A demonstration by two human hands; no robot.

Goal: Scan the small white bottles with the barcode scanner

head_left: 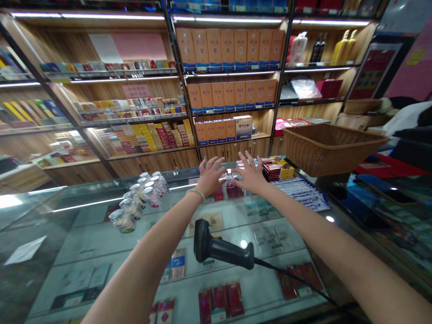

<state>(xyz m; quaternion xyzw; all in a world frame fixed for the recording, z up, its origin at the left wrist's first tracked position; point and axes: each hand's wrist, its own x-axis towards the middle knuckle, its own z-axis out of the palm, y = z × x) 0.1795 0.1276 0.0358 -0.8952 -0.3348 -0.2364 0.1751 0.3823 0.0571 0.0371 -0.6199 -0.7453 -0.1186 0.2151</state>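
Both arms stretch out over a glass counter (158, 238). My left hand (209, 176) is open, its fingers spread, just left of a small clear jar (230, 179). On the jar's other side is my right hand (252, 174), also open with fingers apart. The thumbs come close to the jar; whether they touch it I cannot tell. More small jars (137, 193) with white lids stand in rows to the left. Behind my right hand, another group of jars is partly hidden. A black barcode scanner (222, 248) lies on the glass between my forearms.
Red and yellow packs (278, 168) are stacked right of my right hand, with blue-and-white packets (302, 192) in front. A wicker basket (332, 146) stands at the right. The scanner's cable (293, 275) runs to the lower right. Stocked shelves (232, 76) line the back wall.
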